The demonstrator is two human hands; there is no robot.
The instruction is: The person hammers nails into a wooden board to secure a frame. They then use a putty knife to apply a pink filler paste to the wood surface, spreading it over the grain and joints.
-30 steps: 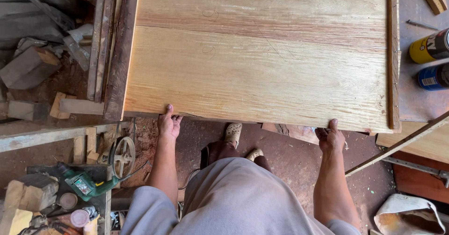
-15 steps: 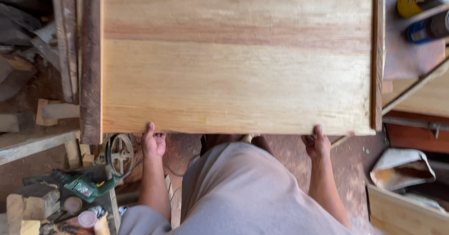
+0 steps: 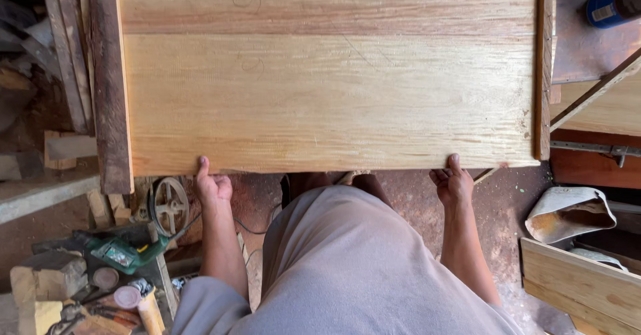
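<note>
Under near edge of flat wood panel (image 3: 327, 81), long axis L-R: left hand (image 3: 212, 188) & right hand (image 3: 453, 183) gripping.

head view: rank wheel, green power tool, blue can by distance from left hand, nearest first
From the left hand:
1. Wheel, just to its left on the floor.
2. Green power tool, lower left, beyond the wheel.
3. Blue can, far top right, past the wood panel.

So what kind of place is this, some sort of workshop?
Most likely a small woodworking shop. A large pale wooden panel fills the bench, offcut wood blocks lie on the dirt floor, and a green power tool sits nearby. Both hands grip the panel's near edge.
</note>
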